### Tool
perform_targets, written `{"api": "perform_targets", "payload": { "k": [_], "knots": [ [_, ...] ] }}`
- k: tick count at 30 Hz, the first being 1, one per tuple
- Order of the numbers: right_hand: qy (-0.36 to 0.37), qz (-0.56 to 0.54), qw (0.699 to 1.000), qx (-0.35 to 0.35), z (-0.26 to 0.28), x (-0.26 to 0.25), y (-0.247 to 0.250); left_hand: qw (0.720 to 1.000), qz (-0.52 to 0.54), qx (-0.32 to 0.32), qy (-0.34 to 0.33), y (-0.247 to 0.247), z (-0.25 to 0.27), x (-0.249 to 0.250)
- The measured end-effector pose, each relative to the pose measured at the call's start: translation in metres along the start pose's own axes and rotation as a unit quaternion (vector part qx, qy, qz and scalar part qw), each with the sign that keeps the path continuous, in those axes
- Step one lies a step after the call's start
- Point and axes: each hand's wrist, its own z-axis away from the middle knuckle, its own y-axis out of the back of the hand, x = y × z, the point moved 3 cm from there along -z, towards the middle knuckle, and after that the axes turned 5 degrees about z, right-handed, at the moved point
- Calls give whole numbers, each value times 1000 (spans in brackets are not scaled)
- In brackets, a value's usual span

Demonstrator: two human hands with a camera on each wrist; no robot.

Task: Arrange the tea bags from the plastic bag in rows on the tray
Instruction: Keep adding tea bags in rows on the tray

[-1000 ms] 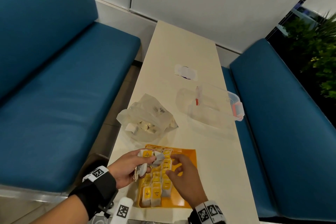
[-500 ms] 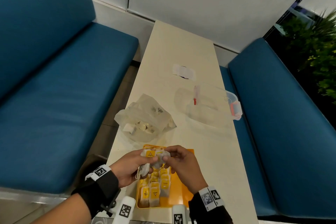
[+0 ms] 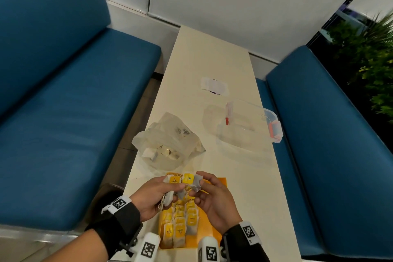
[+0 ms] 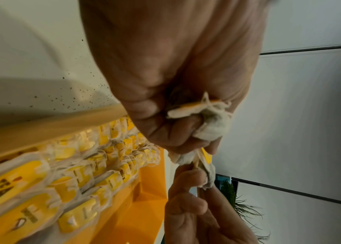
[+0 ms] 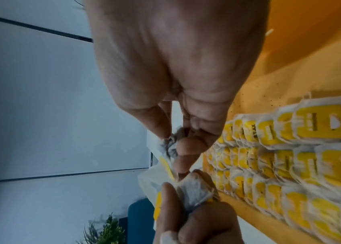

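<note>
An orange tray (image 3: 214,232) lies at the table's near edge with rows of yellow-tagged tea bags (image 3: 180,225) on it, seen close in the wrist views as tea bags (image 4: 75,180) and tea bags (image 5: 290,165). Just above the tray, my left hand (image 3: 157,195) grips a small bunch of tea bags (image 3: 176,181). My right hand (image 3: 212,195) pinches one grey tea bag (image 3: 196,185) out of that bunch; the same bag (image 5: 169,147) shows between thumb and fingers. The crumpled plastic bag (image 3: 168,144) with more tea bags lies beyond the tray.
A clear lidded container (image 3: 248,127) with red clips stands at the right of the cream table (image 3: 208,59). A white paper scrap (image 3: 214,86) lies farther back. Blue benches (image 3: 63,102) flank the table; a plant (image 3: 370,53) is at the far right.
My right hand rose from the rows on the tray to the bunch in my left hand and pinched a tea bag there. Both hands now sit slightly higher over the tray.
</note>
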Motion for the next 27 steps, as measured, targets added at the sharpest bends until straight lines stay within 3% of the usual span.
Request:
{"api": "perform_targets", "payload": {
  "k": [5,11,16,23,27],
  "knots": [
    [0,53,998,-20,1,3,-4,999,-36,14,-12,1,-4,2],
    [57,241,969,-3,-3,-2,-4,997,-72,-13,-29,-4,-2,10],
    [83,214,973,-15,-4,-11,-4,994,-94,-27,-43,-4,0,13],
    [53,177,983,12,-4,-6,-2,984,-147,-42,-94,-4,2,13],
    [60,200,978,22,-3,-2,-2,977,-175,-15,-120,-5,3,14]
  ]
}}
